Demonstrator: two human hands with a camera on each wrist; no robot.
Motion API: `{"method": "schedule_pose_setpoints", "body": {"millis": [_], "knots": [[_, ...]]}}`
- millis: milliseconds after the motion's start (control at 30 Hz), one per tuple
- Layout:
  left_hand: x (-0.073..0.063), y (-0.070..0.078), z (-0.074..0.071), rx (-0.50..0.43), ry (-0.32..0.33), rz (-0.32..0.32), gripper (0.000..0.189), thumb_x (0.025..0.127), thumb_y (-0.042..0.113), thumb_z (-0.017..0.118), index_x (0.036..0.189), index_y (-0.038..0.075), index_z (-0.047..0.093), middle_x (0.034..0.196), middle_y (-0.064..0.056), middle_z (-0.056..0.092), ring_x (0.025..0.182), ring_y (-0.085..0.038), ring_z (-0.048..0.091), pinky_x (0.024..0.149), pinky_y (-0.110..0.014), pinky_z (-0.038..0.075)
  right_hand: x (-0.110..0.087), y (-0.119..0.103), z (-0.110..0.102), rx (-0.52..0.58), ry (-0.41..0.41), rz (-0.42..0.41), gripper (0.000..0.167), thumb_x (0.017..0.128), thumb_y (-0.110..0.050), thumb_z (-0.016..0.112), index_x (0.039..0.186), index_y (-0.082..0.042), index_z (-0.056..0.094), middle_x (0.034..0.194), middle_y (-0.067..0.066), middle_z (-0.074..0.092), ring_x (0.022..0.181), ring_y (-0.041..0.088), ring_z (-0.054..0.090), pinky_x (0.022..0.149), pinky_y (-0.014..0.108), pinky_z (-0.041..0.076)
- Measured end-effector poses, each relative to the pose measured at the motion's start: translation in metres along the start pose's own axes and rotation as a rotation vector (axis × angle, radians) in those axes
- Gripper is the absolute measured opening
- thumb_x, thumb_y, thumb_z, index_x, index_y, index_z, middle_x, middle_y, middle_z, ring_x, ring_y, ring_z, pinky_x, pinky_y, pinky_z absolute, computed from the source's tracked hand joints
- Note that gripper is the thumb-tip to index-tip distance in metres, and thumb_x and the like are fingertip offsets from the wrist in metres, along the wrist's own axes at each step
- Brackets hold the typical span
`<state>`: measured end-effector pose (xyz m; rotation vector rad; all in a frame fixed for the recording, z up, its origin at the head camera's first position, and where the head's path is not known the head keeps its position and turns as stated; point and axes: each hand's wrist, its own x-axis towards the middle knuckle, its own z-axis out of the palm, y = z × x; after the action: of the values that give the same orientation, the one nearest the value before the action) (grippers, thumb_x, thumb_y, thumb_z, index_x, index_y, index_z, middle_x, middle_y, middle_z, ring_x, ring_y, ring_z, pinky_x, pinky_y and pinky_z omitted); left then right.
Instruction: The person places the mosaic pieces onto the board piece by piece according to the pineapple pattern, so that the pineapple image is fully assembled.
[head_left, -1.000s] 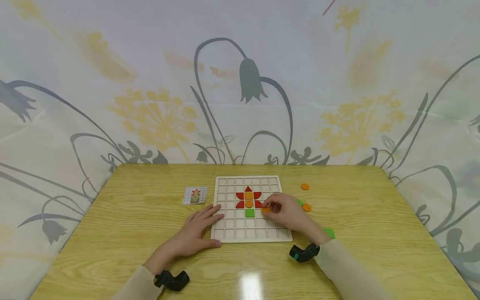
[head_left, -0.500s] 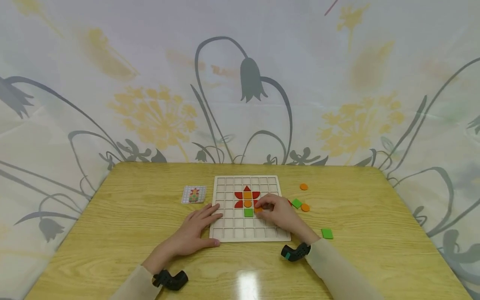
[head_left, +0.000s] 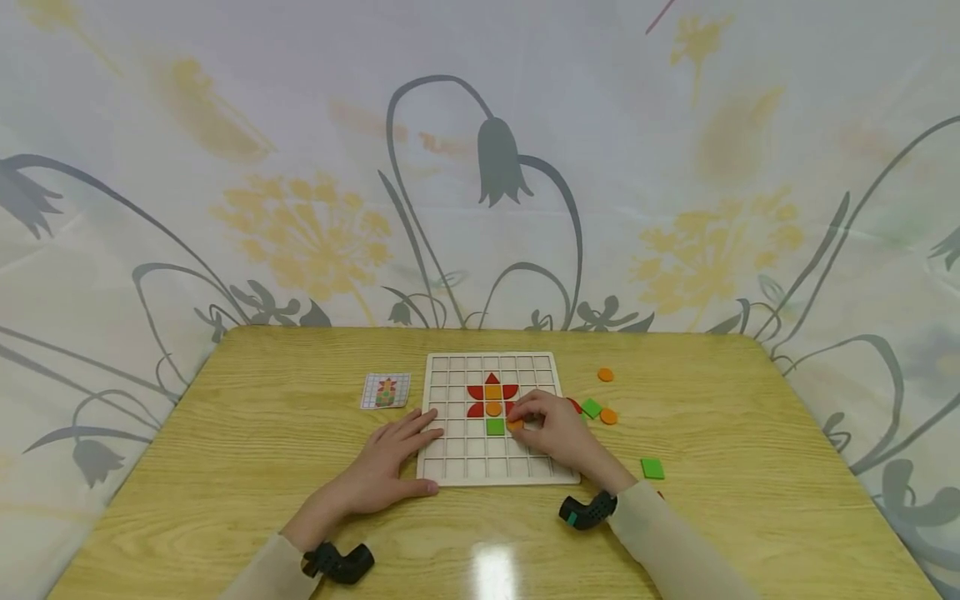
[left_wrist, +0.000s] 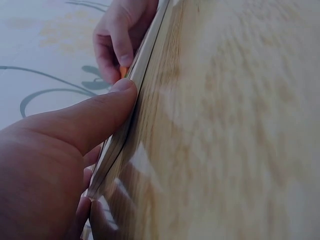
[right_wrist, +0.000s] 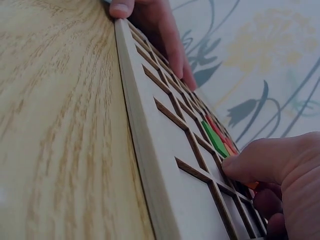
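Note:
A white grid board [head_left: 455, 469] lies on the table. Red pieces, an orange square [head_left: 492, 392], an orange disc [head_left: 493, 409] and a green square [head_left: 495, 427] sit in its cells. My right hand [head_left: 555, 429] pinches another orange disc [head_left: 515, 425] over the cell right of the green square; fingers partly hide it, and whether it lies in the cell I cannot tell. My left hand [head_left: 382, 471] rests along the board's left edge, fingers extended over the rim. In the left wrist view, the left thumb [left_wrist: 107, 107] lies against the board's near corner.
Left of the board lies a small pattern card [head_left: 386, 391]. To the right are loose pieces: an orange disc [head_left: 605, 375], a second orange disc [head_left: 609, 416], a green square [head_left: 592, 408] and another green square [head_left: 652, 468]. A patterned cloth [head_left: 480, 167] hangs behind the table.
My right hand has moved left with the orange disc, bringing it beside the green square, and has stayed there over the last half second. The left hand keeps its place on the board's edge.

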<state>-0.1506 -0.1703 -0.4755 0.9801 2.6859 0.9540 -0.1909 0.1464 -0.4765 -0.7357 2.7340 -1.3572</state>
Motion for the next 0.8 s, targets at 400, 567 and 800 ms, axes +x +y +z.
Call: {"method": "schedule_pose_setpoints", "body": {"millis": [400, 567, 800], "knots": [[0.0, -0.001, 0.001, 0.0, -0.001, -0.006, 0.072, 0.09, 0.045, 0.071, 0.15, 0.013, 0.047, 0.163, -0.007, 0.026, 0.15, -0.033, 0.017, 0.111, -0.066, 0.014, -0.001, 0.001, 0.001, -0.01, -0.014, -0.044, 0.009, 0.086, -0.014, 0.079, 0.094, -0.018, 0.079, 0.105, -0.007, 0.065, 0.102, 0.018, 0.061, 0.089, 0.037, 0.05], [-0.001, -0.002, 0.002, 0.005, 0.001, 0.0, 0.072, 0.09, 0.046, 0.071, 0.15, 0.013, 0.048, 0.163, -0.008, 0.027, 0.15, -0.034, 0.017, 0.111, -0.065, 0.014, 0.0, 0.002, -0.001, 0.043, -0.016, -0.028, 0.009, 0.086, -0.015, 0.079, 0.094, -0.018, 0.079, 0.107, -0.005, 0.066, 0.1, 0.017, 0.061, 0.084, 0.033, 0.05], [0.0, -0.002, 0.002, 0.011, 0.011, 0.009, 0.071, 0.09, 0.045, 0.071, 0.149, 0.012, 0.048, 0.162, -0.008, 0.027, 0.149, -0.034, 0.018, 0.111, -0.065, 0.014, 0.001, 0.011, -0.012, 0.229, 0.043, 0.034, 0.012, 0.091, -0.001, 0.071, 0.102, -0.001, 0.075, 0.108, 0.012, 0.068, 0.084, 0.019, 0.058, 0.072, 0.025, 0.048]]}}
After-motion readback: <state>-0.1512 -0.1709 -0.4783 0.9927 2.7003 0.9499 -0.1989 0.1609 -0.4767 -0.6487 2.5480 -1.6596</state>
